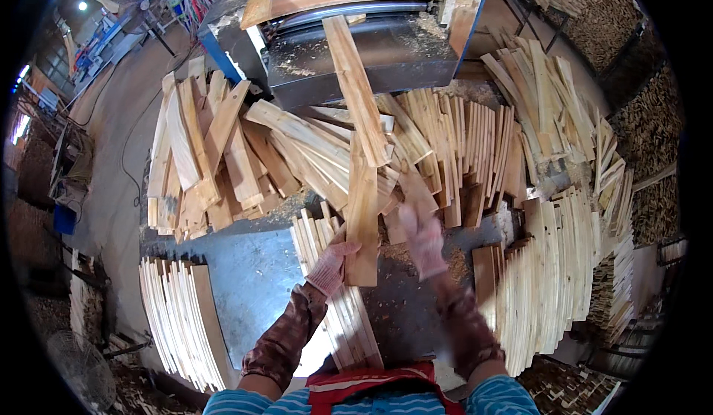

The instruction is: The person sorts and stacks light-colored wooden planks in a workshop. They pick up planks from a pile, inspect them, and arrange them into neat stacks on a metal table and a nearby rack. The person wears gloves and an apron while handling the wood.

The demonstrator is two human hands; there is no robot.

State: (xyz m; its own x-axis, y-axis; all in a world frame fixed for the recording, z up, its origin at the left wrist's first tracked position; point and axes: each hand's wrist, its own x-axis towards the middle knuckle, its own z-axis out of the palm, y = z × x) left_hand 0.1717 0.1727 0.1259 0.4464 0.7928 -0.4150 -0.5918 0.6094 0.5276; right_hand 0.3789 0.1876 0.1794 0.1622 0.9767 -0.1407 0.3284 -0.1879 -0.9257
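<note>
Slat stack is overhanging the bench edge, bare steel lying beside it. Left hand, fingers pinching a plank standing mid-bench. Right hand is blurring; fingers' state unclear. Slats are crowding the right edge.

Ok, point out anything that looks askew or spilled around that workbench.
Sawdust is strewn over the metal table. The slat heap behind lies criss-crossed, unlike the neat stack at left. One slat hangs tilted off the planer.

Grey metal table: loose wooden slats heaped at far side, sawdust scattered near middle.
</note>
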